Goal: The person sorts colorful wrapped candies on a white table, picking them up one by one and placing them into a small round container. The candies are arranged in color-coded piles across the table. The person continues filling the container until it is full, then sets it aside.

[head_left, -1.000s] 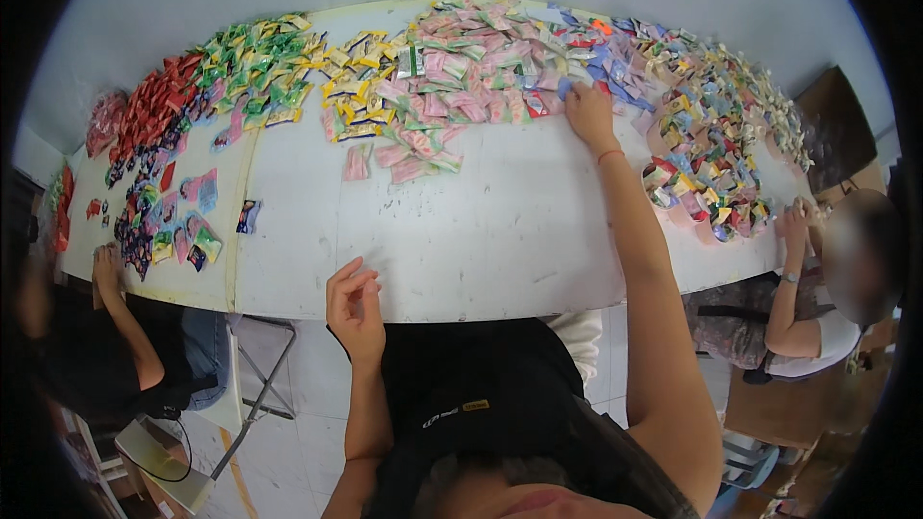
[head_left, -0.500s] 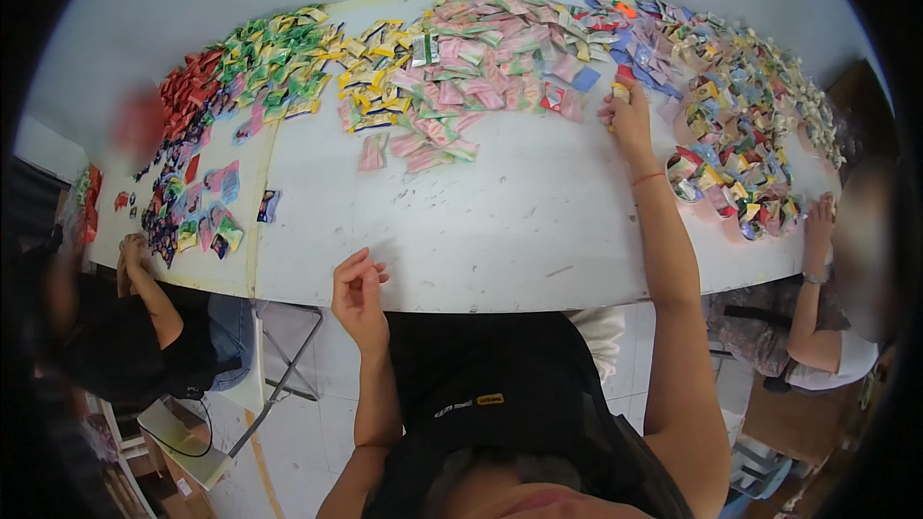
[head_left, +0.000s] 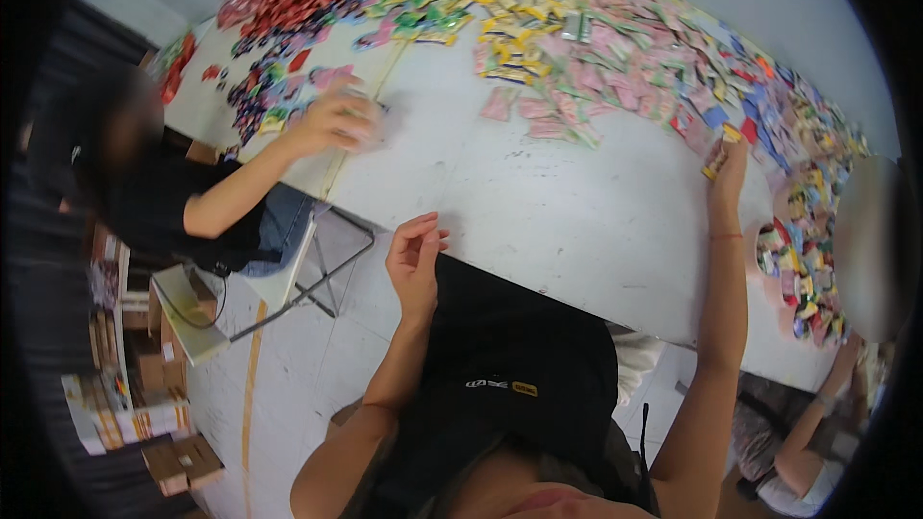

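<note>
One yellow packet (head_left: 713, 165) gripped

Over the table's (head_left: 577, 221) right side, in the right hand's (head_left: 730, 175) pinching fingers; the left hand (head_left: 414, 264), nearer, half-curled, apparently empty. Picking seems in hand; next calls for a secure hold.

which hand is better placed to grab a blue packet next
Probably the right hand: it is close to the blue packets, though it holds a yellow packet. The left hand is by the table's near edge, much farther from them.
</note>
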`<state>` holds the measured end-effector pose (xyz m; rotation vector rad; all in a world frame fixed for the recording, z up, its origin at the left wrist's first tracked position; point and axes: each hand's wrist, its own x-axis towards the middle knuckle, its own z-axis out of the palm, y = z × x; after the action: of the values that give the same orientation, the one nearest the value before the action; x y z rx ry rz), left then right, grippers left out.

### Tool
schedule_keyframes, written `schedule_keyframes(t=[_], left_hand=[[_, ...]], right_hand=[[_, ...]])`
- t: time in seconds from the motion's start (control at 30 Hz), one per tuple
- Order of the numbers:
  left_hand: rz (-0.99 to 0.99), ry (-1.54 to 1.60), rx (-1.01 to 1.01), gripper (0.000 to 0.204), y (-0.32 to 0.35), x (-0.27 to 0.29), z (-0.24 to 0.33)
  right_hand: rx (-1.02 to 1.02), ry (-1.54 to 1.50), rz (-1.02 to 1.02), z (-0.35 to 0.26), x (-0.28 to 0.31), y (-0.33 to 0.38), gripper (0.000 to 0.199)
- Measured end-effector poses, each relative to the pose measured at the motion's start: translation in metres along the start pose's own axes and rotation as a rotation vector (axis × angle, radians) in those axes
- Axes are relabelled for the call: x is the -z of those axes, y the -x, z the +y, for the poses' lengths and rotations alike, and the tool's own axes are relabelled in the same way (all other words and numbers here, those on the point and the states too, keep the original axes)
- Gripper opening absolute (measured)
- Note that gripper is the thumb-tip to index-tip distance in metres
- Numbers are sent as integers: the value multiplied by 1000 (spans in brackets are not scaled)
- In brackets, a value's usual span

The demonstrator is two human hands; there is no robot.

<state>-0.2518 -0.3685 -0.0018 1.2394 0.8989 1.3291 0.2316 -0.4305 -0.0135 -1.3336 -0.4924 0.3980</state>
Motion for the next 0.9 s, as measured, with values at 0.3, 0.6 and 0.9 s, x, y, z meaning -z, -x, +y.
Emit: schedule_keyframes(t=[0.3, 0.6, 0.9], left_hand=[[187, -338, -137, 62, -82, 65, -25], [-211, -518, 48, 102, -58, -9, 19], [-538, -270, 40, 93, -133, -75, 6]], right_hand=[[198, 108, -82, -21, -14, 15, 19], [88, -1, -451, -55, -95, 109, 14], [12, 37, -833, -74, -157, 117, 17]])
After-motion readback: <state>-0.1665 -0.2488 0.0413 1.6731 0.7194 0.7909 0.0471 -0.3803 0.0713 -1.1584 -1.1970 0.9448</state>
